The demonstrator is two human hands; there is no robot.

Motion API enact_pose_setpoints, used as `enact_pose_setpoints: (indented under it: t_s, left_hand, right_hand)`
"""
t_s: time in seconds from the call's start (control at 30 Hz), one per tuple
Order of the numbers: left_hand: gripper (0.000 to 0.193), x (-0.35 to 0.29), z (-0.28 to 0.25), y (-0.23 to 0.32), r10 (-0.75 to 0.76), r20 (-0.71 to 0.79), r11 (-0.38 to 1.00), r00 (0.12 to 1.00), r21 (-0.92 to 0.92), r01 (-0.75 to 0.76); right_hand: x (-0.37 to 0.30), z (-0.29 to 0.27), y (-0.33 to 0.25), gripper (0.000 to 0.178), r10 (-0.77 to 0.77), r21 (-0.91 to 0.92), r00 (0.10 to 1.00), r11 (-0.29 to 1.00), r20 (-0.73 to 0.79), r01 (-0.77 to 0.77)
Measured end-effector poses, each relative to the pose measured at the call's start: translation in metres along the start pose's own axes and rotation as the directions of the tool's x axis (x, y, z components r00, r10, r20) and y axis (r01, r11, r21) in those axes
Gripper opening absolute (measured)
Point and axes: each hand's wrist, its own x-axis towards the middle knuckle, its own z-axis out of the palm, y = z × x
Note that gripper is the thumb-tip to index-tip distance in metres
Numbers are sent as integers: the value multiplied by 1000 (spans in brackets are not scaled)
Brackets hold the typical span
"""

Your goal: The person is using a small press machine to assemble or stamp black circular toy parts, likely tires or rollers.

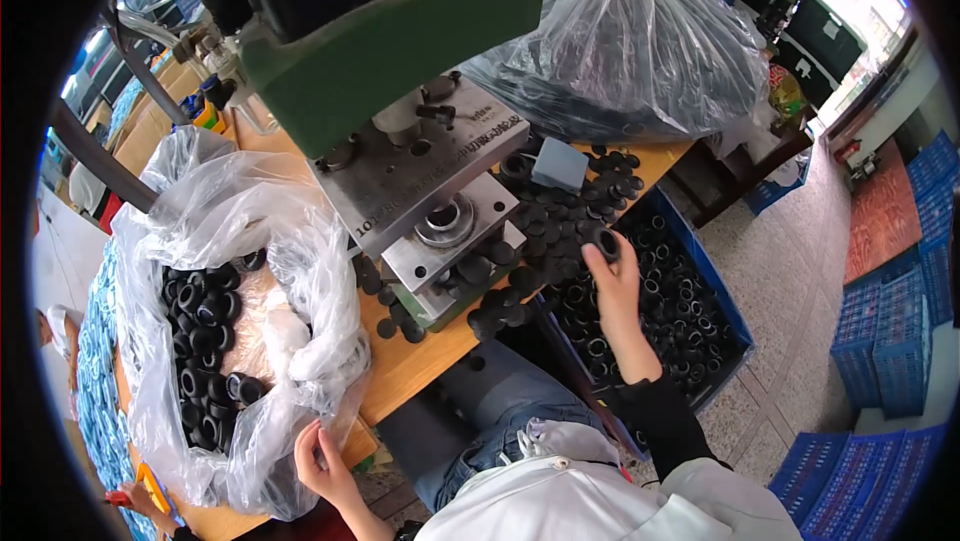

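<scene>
My right hand [618,286] is closed, with a black rubber ring [605,244] between thumb and fingers. It is above the near edge of a blue crate [735,326] full of similar black rings, beside a pile of black discs [555,231] on the table. My left hand [325,466] hovers by the near rim of a clear plastic bag [335,336], its fingers curved and apart with nothing visible in them. Black ring-shaped parts [205,326] lie inside that bag. Between my hands stands a green press [400,41] with a steel die [450,226].
A large tied plastic bag [630,41] sits behind the press. A grey-blue block [560,163] rests among the discs. Blue crates [880,341] are stacked on the right. Another person's hand [145,501] shows at lower left near a red-handled object [118,498].
</scene>
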Motion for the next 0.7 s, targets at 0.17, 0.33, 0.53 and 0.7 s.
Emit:
enact_pose_setpoints:
  t_s: [0.17,0.33,0.53,0.7]
  left_hand:
    - [7,13,11,12,110,29,993,994,34,-111]
    - [7,18,11,18,122,-14,987,992,106,-120]
    - [7,7,12,18,111,58,985,992,128,-118]
    - [12,2,-2,21,4,75,973,997,228,-21]
  right_hand:
    - [73,-154,139,72,18,-381,961,916,-275,-126]
    - [33,-154,184,86,-202,-931,968,358,-146,-66]
    - [-37,-134,213,52,31,-870,872,84,489,485]
    - [-23,-187,220,35,-44,-906,912,99,409,411]
